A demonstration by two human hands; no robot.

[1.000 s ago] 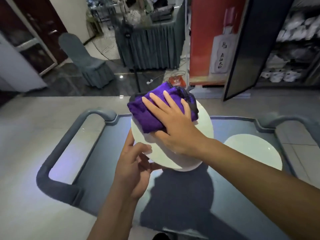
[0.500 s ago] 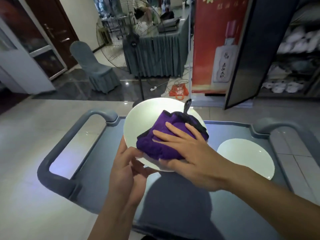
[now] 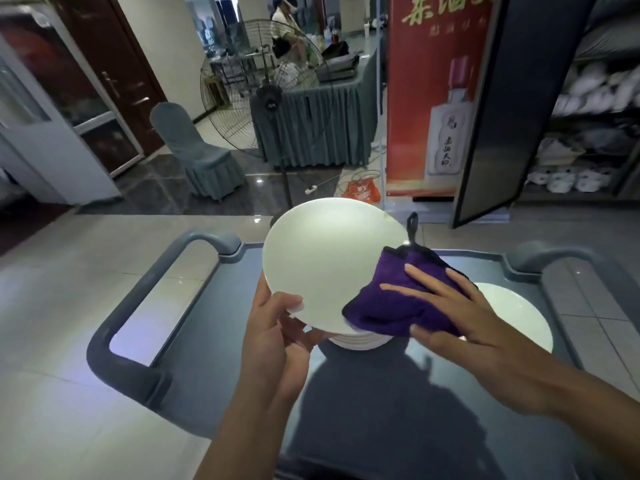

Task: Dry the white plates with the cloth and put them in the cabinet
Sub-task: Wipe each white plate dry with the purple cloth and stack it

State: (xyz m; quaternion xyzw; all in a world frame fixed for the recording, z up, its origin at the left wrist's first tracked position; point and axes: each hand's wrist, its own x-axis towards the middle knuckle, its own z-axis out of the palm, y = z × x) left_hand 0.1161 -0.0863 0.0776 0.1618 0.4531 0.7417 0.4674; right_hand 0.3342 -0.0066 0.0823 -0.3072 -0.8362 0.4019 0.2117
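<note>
My left hand (image 3: pixel 277 337) grips the near rim of a white plate (image 3: pixel 322 261), tilted up above the grey cart (image 3: pixel 346 410). My right hand (image 3: pixel 460 323) presses a purple cloth (image 3: pixel 391 306) with a black hanging loop against the plate's lower right edge. Under the held plate a stack of white plates (image 3: pixel 360 341) shows its rim. Another white plate (image 3: pixel 519 320) lies flat on the cart to the right, partly hidden by my right hand. The cabinet (image 3: pixel 595 126) stands at the far right with its dark door (image 3: pixel 512 109) swung open.
The cart has grey handles at left (image 3: pixel 138 299) and right (image 3: pixel 554 254). Beyond it stand a floor fan (image 3: pixel 266 98), a covered chair (image 3: pixel 197 157), a skirted table (image 3: pixel 311 129) and a red banner (image 3: pixel 433 91). The cabinet's shelves hold white dishes. A person sits behind the fan.
The cloth and my right hand slid from the plate's far side across it to its lower right edge. The plate tipped up further, and my view rose.
</note>
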